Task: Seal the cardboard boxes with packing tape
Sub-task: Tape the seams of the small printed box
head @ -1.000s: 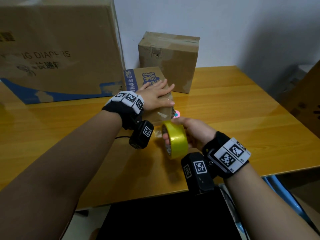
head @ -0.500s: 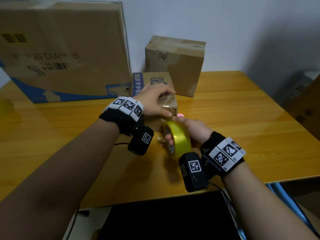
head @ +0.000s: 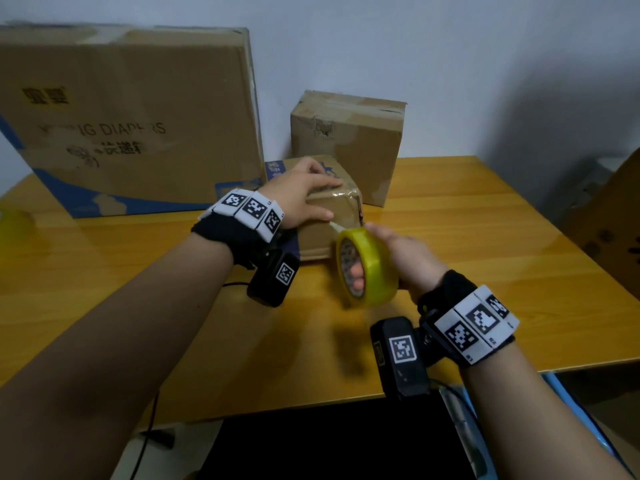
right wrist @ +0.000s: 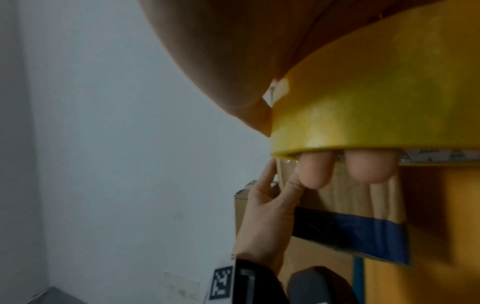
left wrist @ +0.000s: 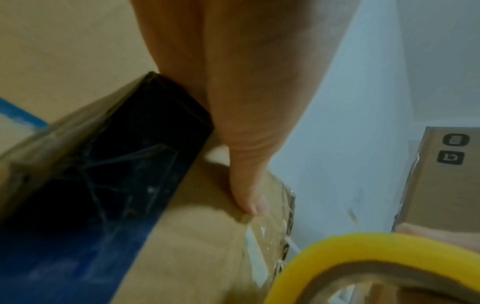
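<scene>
Left hand (head: pixel 304 199): you spread it flat on the small box (head: pixel 332 216), pinning the tape end.
Right hand (head: pixel 405 258): your fingers hook through the tape roll (head: pixel 367 268), keeping tension.

You are in a plain room used as a packing spot, with nothing to say whether it is home or office. A glossy wooden table (head: pixel 485 237) stands against a bare white wall (head: pixel 415 64), and worn cardboard boxes (head: pixel 131 116) crowd its far edge.

Dim, even indoor light; both wrist views are soft and probably motion-blurred, with wide-angle edge bending.
</scene>
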